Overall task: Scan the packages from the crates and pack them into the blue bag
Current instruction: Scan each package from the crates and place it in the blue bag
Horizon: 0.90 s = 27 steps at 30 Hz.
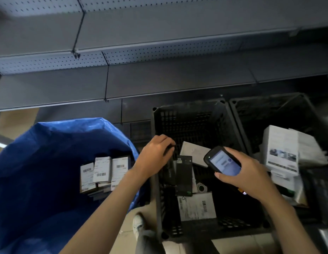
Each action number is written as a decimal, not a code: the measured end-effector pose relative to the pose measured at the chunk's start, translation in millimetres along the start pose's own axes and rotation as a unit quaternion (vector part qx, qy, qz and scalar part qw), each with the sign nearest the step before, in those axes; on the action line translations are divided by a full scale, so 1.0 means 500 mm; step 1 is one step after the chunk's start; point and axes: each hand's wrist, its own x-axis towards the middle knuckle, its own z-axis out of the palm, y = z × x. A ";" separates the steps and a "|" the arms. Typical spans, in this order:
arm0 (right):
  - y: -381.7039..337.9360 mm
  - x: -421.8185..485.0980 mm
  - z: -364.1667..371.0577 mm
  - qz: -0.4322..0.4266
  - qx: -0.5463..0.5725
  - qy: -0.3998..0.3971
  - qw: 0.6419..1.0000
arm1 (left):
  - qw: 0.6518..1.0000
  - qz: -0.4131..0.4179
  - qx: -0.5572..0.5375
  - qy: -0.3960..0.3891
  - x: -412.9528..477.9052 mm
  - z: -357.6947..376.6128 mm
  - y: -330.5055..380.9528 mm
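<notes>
The open blue bag [49, 143] stands at the left with several white labelled packages [102, 171] inside. A black crate [189, 114] in the middle holds a black box [184, 175], a grey flat package [194, 153] and a white labelled package [196, 208]. My left hand [156, 154] reaches over the crate's left wall, fingers curled round a dark package [169, 171] at the crate's left side. My right hand [249, 173] grips a handheld scanner [222, 162], its lit screen facing up over the crate.
A second black crate [269, 110] at the right holds white boxes [282, 147] and other packages. Grey metal shelves [159, 79] run across the back. My shoe [138, 224] stands on the tiled floor between bag and crate.
</notes>
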 end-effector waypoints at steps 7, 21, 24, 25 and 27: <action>0.102 0.022 -0.054 -0.020 -0.014 -0.069 0.997 | 0.981 -0.021 0.161 -0.109 0.046 0.141 0.015; 0.146 0.049 -0.056 -0.070 0.059 -0.075 0.993 | 0.945 -0.224 0.162 -0.172 0.053 0.230 0.007; 0.146 0.050 -0.053 -0.080 0.059 -0.075 0.992 | 0.953 -0.248 0.121 -0.126 0.060 0.236 0.011; 0.146 0.050 -0.053 -0.082 0.059 -0.074 0.992 | 0.953 -0.256 0.113 -0.116 0.063 0.238 0.011; 0.150 0.048 -0.052 -0.082 0.060 -0.071 0.992 | 0.957 -0.260 0.092 -0.093 0.064 0.246 0.012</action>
